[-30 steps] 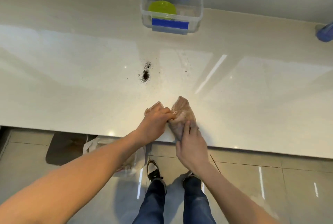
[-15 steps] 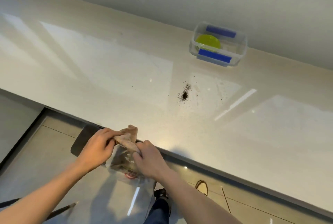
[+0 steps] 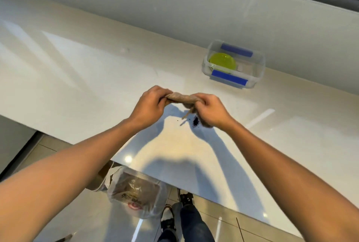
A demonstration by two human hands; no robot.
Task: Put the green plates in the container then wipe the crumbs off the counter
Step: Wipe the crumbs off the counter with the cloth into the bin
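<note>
Green plates (image 3: 222, 61) lie stacked, glossy lime, inside clear container (image 3: 258, 66).

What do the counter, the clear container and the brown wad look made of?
Glossy cream counter: probably polished stone; it mirrors light. Clear box-shaped container with blue clips: see-through plastic. Crumpled brown wad: cloth or paper, creased, matte.
</note>
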